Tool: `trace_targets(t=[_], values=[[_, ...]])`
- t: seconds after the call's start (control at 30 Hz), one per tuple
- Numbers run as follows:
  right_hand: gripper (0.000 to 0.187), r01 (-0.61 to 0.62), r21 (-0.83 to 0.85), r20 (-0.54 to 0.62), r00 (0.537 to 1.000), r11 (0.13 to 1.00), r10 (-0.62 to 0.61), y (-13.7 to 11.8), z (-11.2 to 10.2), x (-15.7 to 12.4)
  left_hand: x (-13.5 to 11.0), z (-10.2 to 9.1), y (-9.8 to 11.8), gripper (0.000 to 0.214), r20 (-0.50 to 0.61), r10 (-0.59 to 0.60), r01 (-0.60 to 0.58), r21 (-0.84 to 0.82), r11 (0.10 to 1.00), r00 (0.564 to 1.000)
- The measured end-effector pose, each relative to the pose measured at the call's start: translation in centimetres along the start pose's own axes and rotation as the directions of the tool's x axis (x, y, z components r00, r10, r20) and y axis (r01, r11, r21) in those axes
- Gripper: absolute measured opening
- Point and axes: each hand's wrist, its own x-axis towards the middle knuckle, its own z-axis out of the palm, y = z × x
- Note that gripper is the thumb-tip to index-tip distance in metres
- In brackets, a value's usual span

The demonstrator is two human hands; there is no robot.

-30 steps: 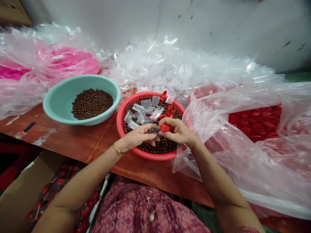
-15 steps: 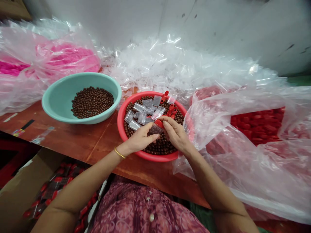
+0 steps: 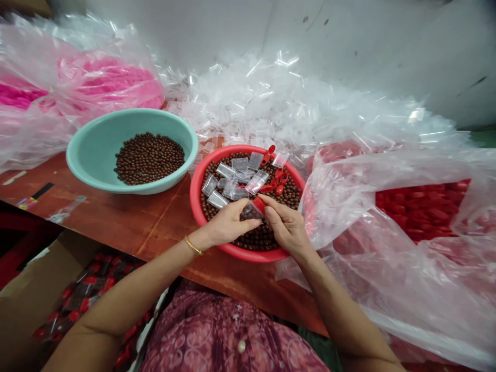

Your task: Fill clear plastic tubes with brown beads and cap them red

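Note:
Over the red bowl (image 3: 197,192), my left hand (image 3: 225,225) and my right hand (image 3: 285,225) meet, both closed on a small clear tube of brown beads (image 3: 249,211). My right fingers pinch its red cap (image 3: 259,203). The red bowl holds brown beads (image 3: 263,238), with several empty clear tubes (image 3: 232,182) and loose red caps (image 3: 275,182) lying on top. A gold bangle circles my left wrist.
A teal bowl (image 3: 93,155) of brown beads stands at the left. A heap of clear tubes (image 3: 279,108) lies behind the bowls. A plastic bag of red caps (image 3: 422,209) sits at the right, a bag of pink pieces (image 3: 104,82) at the far left. A cardboard box of filled tubes (image 3: 85,289) sits below the table.
The tube has turned from lying sideways to tilted upright, its red cap now on top between my right fingers. Both hands stay over the red bowl.

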Motion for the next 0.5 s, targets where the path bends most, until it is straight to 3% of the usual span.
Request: trace_targets(t=[0.13,0.3,0.37,0.5], values=[[0.032,-0.002,-0.005,-0.033,0.999,1.000,0.002,-0.18,0.26,-0.41,-0.05,-0.09,0.08,0.012,0.055,-0.029,0.032,-0.044,0.999,0.998],[0.035,-0.105,0.074,-0.013,0.994,0.992,0.106,-0.13,0.54,-0.90,-0.06,-0.13,-0.30,0.018,0.052,0.035,-0.039,0.072,0.997,0.998],[0.034,-0.060,0.014,-0.048,0.997,0.998,0.061,-0.28,0.63,-1.01,-0.08,-0.12,-0.41,0.022,0.068,0.058,-0.064,0.089,0.994,0.996],[0.031,0.137,-0.192,-0.090,0.984,0.972,-0.156,-0.64,0.85,-1.09,-0.16,-0.06,-0.55,0.023,0.054,0.065,-0.071,0.109,0.992,0.996]])
